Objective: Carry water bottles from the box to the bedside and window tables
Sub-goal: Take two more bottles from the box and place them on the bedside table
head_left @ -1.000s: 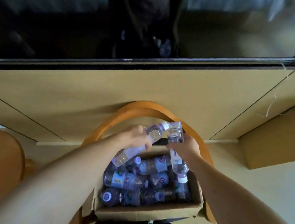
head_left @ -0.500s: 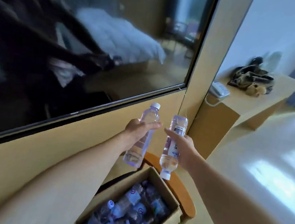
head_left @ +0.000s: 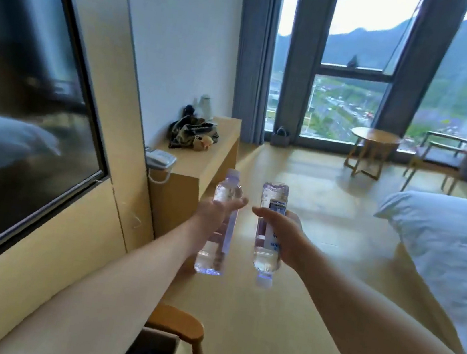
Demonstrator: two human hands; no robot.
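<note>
My left hand (head_left: 215, 213) grips a clear water bottle (head_left: 220, 229) upright, cap at the top. My right hand (head_left: 281, 234) grips a second water bottle (head_left: 269, 230) upside down, its cap pointing to the floor. Both are held out in front of me at chest height, side by side and a little apart. The cardboard box (head_left: 168, 350) of bottles sits at the bottom edge on a wooden chair (head_left: 178, 323), mostly cut off. A round wooden table (head_left: 374, 136) stands by the window at the far right.
A long wooden desk (head_left: 197, 171) runs along the left wall with a telephone (head_left: 159, 159) and a dark bundle of cloth (head_left: 192, 133). A dark screen (head_left: 26, 105) hangs on the left wall. A white bed (head_left: 445, 242) fills the right. An armchair (head_left: 442, 158) stands by the window. Wooden floor lies between.
My view has swung up and right from the box to the room. Both bottles, lifted out of the box, stay in my hands; the box has dropped to the bottom edge.
</note>
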